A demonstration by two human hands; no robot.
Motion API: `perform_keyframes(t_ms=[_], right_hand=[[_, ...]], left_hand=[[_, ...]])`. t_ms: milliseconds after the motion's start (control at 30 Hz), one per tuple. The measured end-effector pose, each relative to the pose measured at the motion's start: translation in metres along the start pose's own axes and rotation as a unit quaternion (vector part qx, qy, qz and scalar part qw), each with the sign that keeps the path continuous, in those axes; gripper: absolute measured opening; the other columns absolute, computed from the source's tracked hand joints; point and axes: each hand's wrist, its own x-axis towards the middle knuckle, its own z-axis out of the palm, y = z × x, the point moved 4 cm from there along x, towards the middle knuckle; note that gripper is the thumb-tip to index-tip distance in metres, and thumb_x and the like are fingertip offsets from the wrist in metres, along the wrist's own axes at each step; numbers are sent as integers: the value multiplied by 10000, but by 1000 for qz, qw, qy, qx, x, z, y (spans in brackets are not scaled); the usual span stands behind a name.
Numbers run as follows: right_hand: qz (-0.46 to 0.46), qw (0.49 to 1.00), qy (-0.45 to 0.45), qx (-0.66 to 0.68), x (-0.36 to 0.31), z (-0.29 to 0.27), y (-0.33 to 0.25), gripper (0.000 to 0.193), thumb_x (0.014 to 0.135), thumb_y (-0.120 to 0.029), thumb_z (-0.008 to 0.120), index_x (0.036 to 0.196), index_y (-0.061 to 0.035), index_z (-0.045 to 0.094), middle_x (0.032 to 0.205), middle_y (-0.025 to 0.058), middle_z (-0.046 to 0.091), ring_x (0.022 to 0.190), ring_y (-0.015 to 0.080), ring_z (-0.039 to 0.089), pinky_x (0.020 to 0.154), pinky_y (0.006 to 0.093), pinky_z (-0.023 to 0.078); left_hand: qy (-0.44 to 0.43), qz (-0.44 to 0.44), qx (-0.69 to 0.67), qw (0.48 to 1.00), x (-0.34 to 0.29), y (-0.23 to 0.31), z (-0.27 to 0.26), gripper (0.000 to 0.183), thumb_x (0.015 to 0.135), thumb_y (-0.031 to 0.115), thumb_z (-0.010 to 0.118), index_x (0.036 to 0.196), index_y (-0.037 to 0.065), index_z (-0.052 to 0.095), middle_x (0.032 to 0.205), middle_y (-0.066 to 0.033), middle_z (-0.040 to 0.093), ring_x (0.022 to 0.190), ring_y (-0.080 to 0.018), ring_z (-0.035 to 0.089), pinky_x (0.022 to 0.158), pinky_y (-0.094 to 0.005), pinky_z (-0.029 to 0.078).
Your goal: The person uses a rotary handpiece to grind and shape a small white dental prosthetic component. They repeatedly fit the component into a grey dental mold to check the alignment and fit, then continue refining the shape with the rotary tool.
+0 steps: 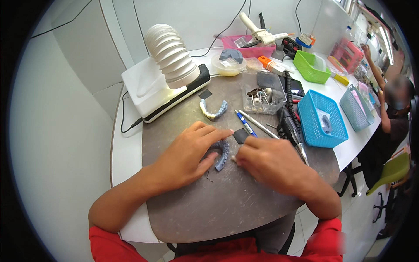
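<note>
A grey-blue horseshoe-shaped dental model (223, 156) lies on the brown work mat in front of me. My left hand (190, 146) is closed on it, index finger stretched across its far end and thumb at its inner side. My right hand (273, 163) is just to the right, fingers curled in a pinch. Its fingertips are slightly blurred, and I cannot make out what is between them. Beyond my left hand lies a second dental model (223, 107), grey with a pale yellow part. A dark square piece (240, 136) lies between my hands.
A white suction unit with a ribbed hose (172, 52) stands back left. A blue pen (246, 124), a white rod (259, 125), a rotary handpiece (290, 129), a clear box of burs (263, 98) and a blue basket (321, 135) lie beyond my right hand. A person sits far right.
</note>
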Motion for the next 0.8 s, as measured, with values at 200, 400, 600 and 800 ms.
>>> perform_keyframes(t_ms=[200,400,600,800], right_hand=[[1,998,43,-42,-5,8,-6,95,818,-68,577,890,-10,596,895,119,573,809,277,659,624,381,542],[8,996,88,-25,-9,-3,-17,119,790,-51,592,898,-4,608,890,130,571,829,280,657,627,379,544],[2,999,15,-34,-7,8,-12,139,889,-132,607,977,-51,677,864,96,603,769,273,652,673,379,525],[3,1000,23,-12,-8,3,-4,144,879,-156,631,944,-39,686,908,116,631,777,300,652,687,393,523]], left_hand=[[-26,-49,-26,998,0,-8,-2,416,802,-11,660,1209,73,631,1017,-124,607,892,-275,601,782,-350,499],[-4,-112,-51,992,0,-13,-5,278,820,-4,634,1097,17,638,922,-104,608,788,-178,612,665,-287,500],[-12,-223,-168,960,-2,-18,-6,208,877,23,579,1081,-8,605,875,-73,648,742,-88,602,630,-239,477],[-37,-239,-342,908,1,-26,-1,327,906,48,576,1233,39,589,902,-32,644,787,-68,587,673,-213,466]])
